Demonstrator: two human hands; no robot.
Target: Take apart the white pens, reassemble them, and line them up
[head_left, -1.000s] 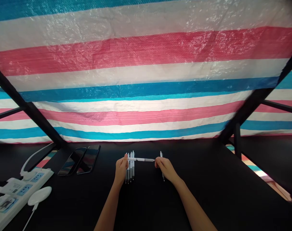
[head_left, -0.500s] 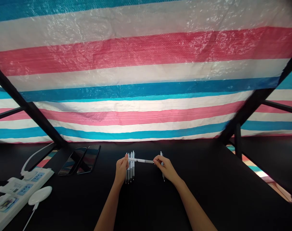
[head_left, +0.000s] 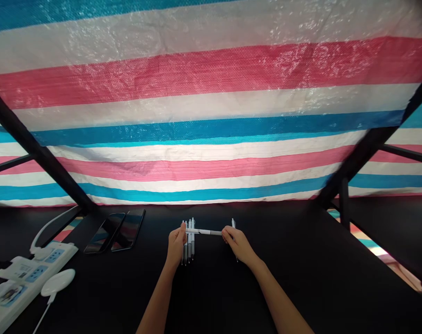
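Note:
A white pen [head_left: 202, 231] with a grey grip is held level above the table between my two hands. My left hand [head_left: 176, 243] pinches its white end. The fingers of my right hand [head_left: 238, 241] are closed on the grey tip end. Beneath the pen and beside my left hand, several similar pens [head_left: 189, 250] lie side by side, pointing away from me; my hand and the held pen cover parts of them. One more pen [head_left: 233, 222] lies apart, mostly hidden behind my right hand.
On the black table [head_left: 211, 297], two dark phones [head_left: 105, 233] lie at the left. Nearer, a white power strip [head_left: 33, 283] with plugs and cables sits by a round white charging pad [head_left: 58, 282]. Black frame bars [head_left: 63, 178] flank a striped tarp [head_left: 211, 106] behind.
My right hand's fingers have shifted slightly and now cover the pen's tip, which showed before. My left hand stays almost still.

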